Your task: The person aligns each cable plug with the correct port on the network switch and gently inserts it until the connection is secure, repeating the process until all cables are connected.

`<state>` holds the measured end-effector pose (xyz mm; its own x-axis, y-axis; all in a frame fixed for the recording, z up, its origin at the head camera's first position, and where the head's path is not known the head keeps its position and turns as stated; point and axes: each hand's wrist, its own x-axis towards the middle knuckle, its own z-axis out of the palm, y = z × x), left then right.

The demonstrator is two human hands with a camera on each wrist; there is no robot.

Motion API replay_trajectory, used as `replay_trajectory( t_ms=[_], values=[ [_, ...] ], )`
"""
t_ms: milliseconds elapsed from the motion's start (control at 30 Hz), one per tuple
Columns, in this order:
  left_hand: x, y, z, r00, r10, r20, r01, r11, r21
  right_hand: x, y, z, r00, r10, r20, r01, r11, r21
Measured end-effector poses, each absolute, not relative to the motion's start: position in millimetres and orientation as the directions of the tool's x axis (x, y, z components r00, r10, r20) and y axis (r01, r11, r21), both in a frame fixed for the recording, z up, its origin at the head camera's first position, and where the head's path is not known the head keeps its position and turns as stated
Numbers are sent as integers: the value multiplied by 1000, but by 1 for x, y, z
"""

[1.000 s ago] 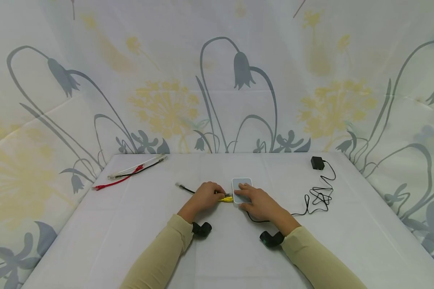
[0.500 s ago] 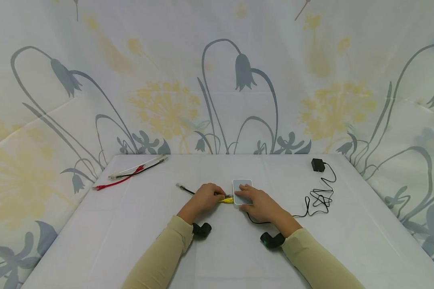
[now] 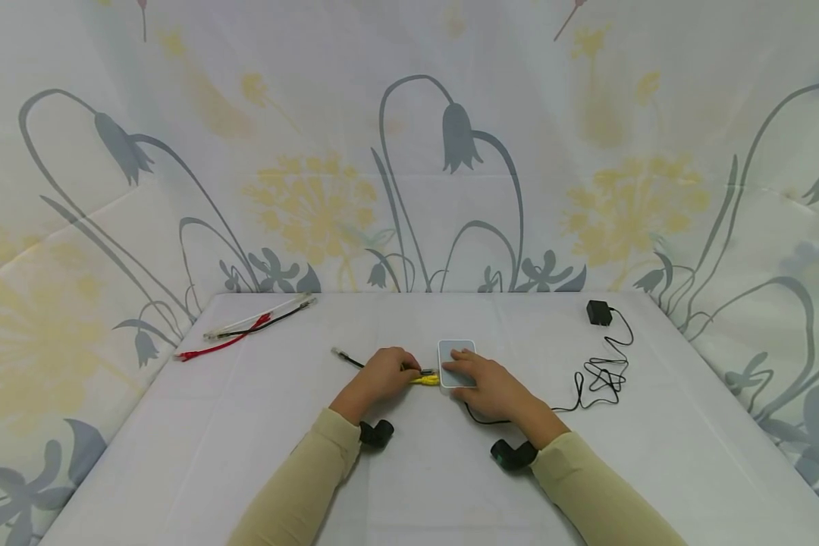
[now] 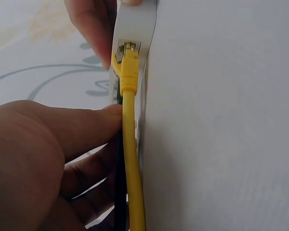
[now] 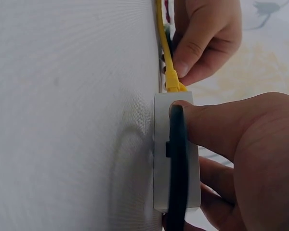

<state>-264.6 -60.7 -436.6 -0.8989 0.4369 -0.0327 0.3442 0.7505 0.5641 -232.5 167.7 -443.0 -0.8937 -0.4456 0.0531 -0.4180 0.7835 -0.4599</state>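
A small white network box (image 3: 444,346) with a grey top lies mid-table. My right hand (image 3: 487,383) grips it, fingers over the top and thumb against the side where a black cord runs. A yellow network cable (image 4: 128,115) has its plug in a port on the box's left face. Beside it, my left hand (image 3: 380,376) pinches a black network cable (image 4: 119,163) between thumb and fingers, close to the box. The yellow cable partly covers the black one's end, so I cannot tell whether that plug is seated. The black cable's other end (image 3: 341,353) lies on the table to the left.
Red (image 3: 221,346), black (image 3: 266,321) and clear-white (image 3: 259,312) cables lie at the table's back left. At the back right sits a black power adapter (image 3: 598,312), its thin tangled cord (image 3: 604,375) leading to the box. A flowered cloth (image 3: 409,189) hangs behind the table.
My left hand has shifted very slightly to the left, still pinching the black network cable. My right hand stays on the box.
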Motion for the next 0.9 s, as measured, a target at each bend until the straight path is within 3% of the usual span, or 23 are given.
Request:
replay_trajectory(
  t_ms=[900],
  values=[
    [-270, -87, -427, -922, 382, -62, 286, 781, 554, -232, 167, -441, -895, -443, 56, -417, 784, -459]
  ],
)
